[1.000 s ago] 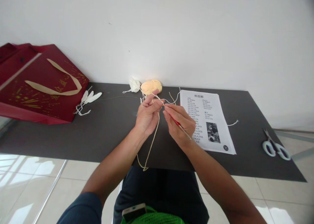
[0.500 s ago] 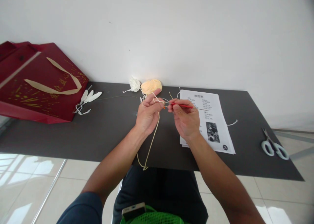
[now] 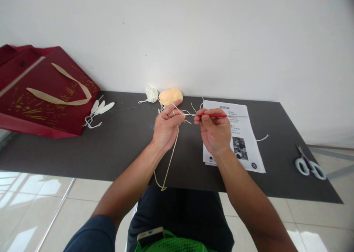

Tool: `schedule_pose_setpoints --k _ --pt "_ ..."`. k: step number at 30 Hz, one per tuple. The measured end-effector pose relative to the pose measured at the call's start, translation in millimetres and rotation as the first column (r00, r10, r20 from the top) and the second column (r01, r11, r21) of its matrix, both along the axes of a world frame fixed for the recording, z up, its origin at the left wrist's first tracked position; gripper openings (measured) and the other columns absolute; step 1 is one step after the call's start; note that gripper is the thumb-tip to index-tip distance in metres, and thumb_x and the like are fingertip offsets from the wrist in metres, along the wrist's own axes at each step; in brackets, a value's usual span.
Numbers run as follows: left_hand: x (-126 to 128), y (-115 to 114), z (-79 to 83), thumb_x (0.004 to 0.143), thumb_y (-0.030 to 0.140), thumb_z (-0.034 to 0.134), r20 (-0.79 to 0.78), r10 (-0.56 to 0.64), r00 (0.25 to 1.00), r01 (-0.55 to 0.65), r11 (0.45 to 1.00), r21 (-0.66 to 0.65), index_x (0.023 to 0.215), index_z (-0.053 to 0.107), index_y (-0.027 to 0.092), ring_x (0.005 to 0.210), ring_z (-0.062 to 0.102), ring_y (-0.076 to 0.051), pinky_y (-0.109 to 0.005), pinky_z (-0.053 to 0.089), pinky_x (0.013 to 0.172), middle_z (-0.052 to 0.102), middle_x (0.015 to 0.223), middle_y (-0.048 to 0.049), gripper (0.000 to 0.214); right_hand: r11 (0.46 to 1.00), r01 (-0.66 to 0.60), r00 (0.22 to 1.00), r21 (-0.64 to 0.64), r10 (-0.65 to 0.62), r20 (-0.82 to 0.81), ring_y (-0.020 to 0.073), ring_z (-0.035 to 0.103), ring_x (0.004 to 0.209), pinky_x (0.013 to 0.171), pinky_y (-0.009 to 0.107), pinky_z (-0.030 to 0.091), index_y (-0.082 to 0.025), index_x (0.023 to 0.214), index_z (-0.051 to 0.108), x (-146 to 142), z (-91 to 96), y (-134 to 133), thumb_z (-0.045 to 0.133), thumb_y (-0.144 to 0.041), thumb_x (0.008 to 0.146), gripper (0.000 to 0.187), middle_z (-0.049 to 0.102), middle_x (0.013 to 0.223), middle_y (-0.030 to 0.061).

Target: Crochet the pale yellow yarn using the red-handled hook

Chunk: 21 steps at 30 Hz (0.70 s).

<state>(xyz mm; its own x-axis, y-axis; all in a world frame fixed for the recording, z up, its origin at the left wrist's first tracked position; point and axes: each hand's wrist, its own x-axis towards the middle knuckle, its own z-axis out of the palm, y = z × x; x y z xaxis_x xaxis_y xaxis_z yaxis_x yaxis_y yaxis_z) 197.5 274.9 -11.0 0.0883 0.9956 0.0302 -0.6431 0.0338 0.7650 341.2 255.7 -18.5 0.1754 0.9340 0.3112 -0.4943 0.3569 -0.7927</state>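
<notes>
Between the thumb and fingers of my right hand [image 3: 215, 130] is a crochet hook [image 3: 212, 115] with a red handle, its thin metal end pointing left. My left hand [image 3: 167, 128] pinches the pale yellow yarn [image 3: 173, 152], which runs over its raised index finger and hangs in a loop past the table's front edge. At the left fingertips the hook's tip meets a small bit of yarn work, mostly hidden by the fingers. Just behind the left hand lies a peach yarn ball [image 3: 170, 96], with a smaller white yarn ball [image 3: 152, 94] beside it.
Printed sheets [image 3: 249, 134] lie under and beyond my right hand. Scissors [image 3: 309, 163] rest near the right end of the dark table [image 3: 124, 145]. A maroon gift bag [image 3: 52, 97] stands at the left, near white leaf-shaped pieces [image 3: 102, 107]. A white wall [image 3: 177, 34] rises behind.
My right hand has moved a little to the right with the hook, widening the distance between the hands. My left hand stays almost in place, still pinching the yarn.
</notes>
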Motion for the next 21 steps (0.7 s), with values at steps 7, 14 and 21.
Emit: schedule_pose_setpoints --k 7,14,21 --pt "-3.2 2.2 -2.8 0.066 0.009 0.081 -0.122 0.005 0.992 0.000 0.999 0.039 0.111 0.078 0.019 0.065 0.059 -0.008 -0.024 0.046 0.068 0.071 0.071 0.0028 0.047 0.994 0.059 0.987 0.088 -0.071 0.146 0.0133 0.074 0.072 0.068 0.031 0.062 -0.027 0.089 0.072 6.6 -2.0 0.1 0.086 -0.026 0.084 0.015 0.081 0.090 -0.0022" --pt "-12.6 5.2 -4.2 0.066 0.007 0.080 -0.293 -0.076 0.953 0.102 0.992 0.073 0.109 0.079 0.018 0.062 0.060 -0.009 -0.024 0.047 0.064 0.071 0.070 0.0027 0.045 0.996 0.052 0.971 0.067 -0.066 0.231 0.0129 0.071 0.068 0.065 0.030 0.058 -0.027 0.087 0.070 12.2 2.9 -2.6 0.086 -0.026 0.084 0.016 0.079 0.085 -0.0028" --pt "-21.3 7.3 0.3 0.063 0.005 0.077 -0.353 -0.256 0.900 0.280 0.960 0.018 0.104 0.080 0.017 0.058 0.059 -0.011 -0.025 0.046 0.058 0.070 0.068 0.0003 0.043 1.000 -0.026 0.965 0.003 0.024 0.261 0.0125 0.067 0.064 0.060 0.030 0.055 -0.027 0.084 0.069 20.2 4.6 -1.6 0.089 -0.036 0.080 0.022 0.078 0.081 -0.0030"
